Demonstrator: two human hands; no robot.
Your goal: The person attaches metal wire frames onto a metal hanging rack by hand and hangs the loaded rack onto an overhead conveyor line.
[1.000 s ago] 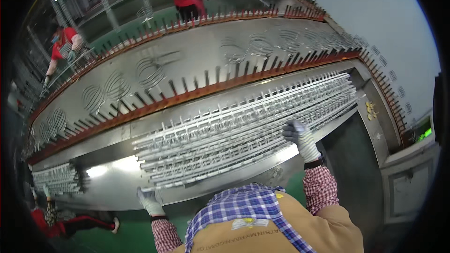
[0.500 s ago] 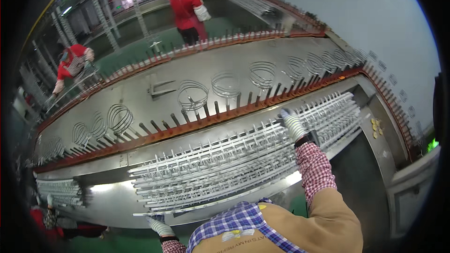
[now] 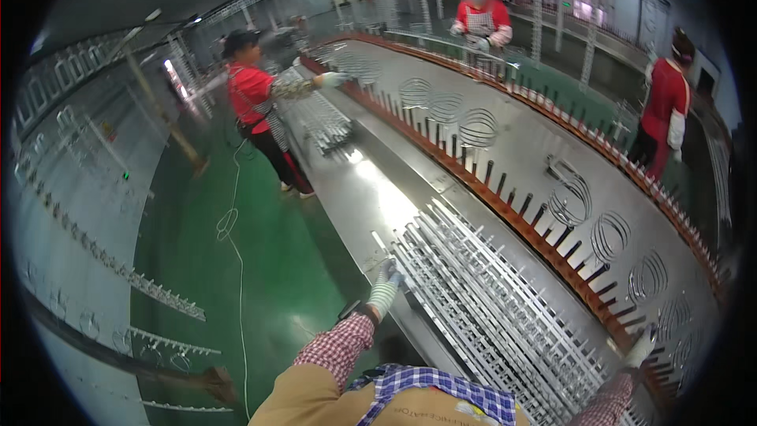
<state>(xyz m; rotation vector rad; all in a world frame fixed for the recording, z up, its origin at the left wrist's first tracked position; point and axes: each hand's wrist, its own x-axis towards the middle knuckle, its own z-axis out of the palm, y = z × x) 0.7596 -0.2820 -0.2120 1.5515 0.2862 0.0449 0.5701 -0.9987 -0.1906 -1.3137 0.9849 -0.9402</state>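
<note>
A long stack of silvery metal bars [image 3: 489,292] with short pegs along them lies on the steel worktable before me. My left hand [image 3: 385,282], in a striped glove, has its fingers closed round the near-side metal bar [image 3: 380,243] close to its left end, which pokes out past the hand. My right hand [image 3: 643,347], also gloved, reaches to the far side of the stack, next to the row of upright posts. Blur and distance hide its fingers, so what it touches cannot be made out.
A rust-brown rail [image 3: 505,197] with dark posts runs behind the stack. Wire coils [image 3: 569,199] stand beyond it. A co-worker [image 3: 252,102] reaches over another bar pile [image 3: 322,120] at the left; two more people work across the table. A pale cable [image 3: 235,229] trails over the green floor [image 3: 197,268].
My view has swung to the left, bringing the green floor and the co-worker into sight. The left hand now shows closed at the near bar's end; the right remains on the stack's far side.
</note>
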